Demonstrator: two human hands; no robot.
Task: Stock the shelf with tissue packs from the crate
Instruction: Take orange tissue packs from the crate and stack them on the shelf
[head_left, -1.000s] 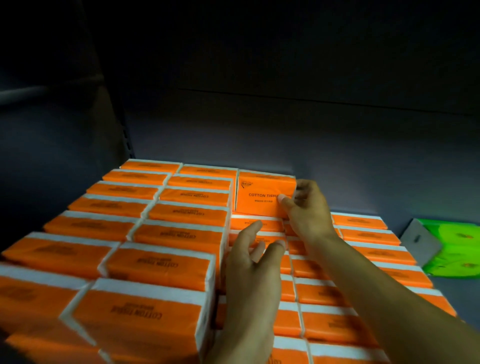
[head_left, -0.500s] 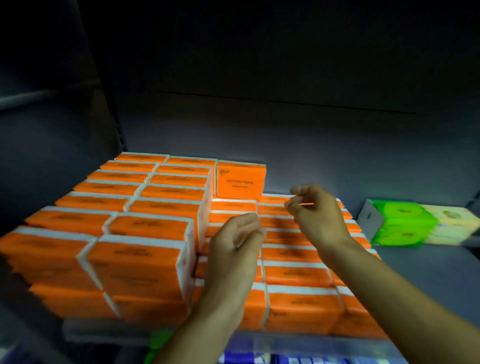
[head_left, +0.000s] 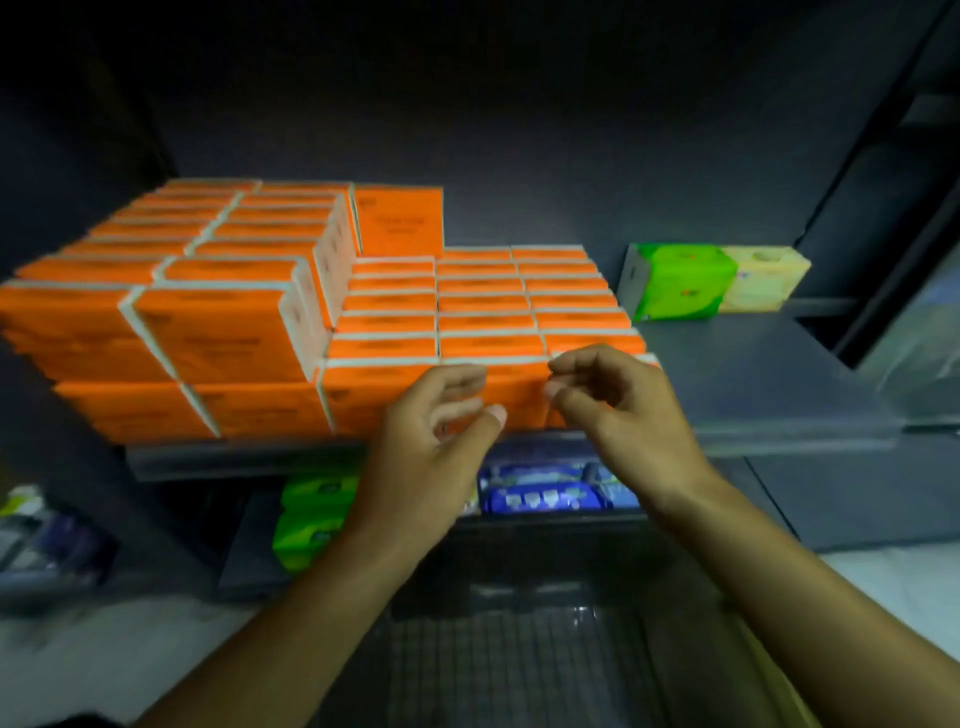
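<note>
A: What is held by the hands?

B: Nothing. The left hand (head_left: 426, 452) and the right hand (head_left: 623, 415) are raised side by side before the front edge of the shelf (head_left: 753, 384). The fingers of both are loosely curled and empty.

A: What has been changed since a second ago?

B: The upright pack (head_left: 400, 221) at 11 o'clock was then touched by the right hand. It has since been let go and is left standing at the back, just beside the taller stack. Both hands have been drawn back toward 6 o'clock.

A: Where are the tissue packs found?

B: The orange packs (head_left: 234, 312) are piled high at 9 to 10 o'clock. A lower block (head_left: 483, 306) is laid just beside them, toward the centre.

A: What else is shown?

B: A green pack (head_left: 680, 280) and a yellow pack (head_left: 763, 278) are set together at 2 o'clock, apart from the orange ones. More is now taken in below the shelf: lower green packs (head_left: 317, 519), blue packs (head_left: 550, 496), and the crate (head_left: 509, 665) at 6 o'clock, dark and blurred, with its ribbed floor seen.
</note>
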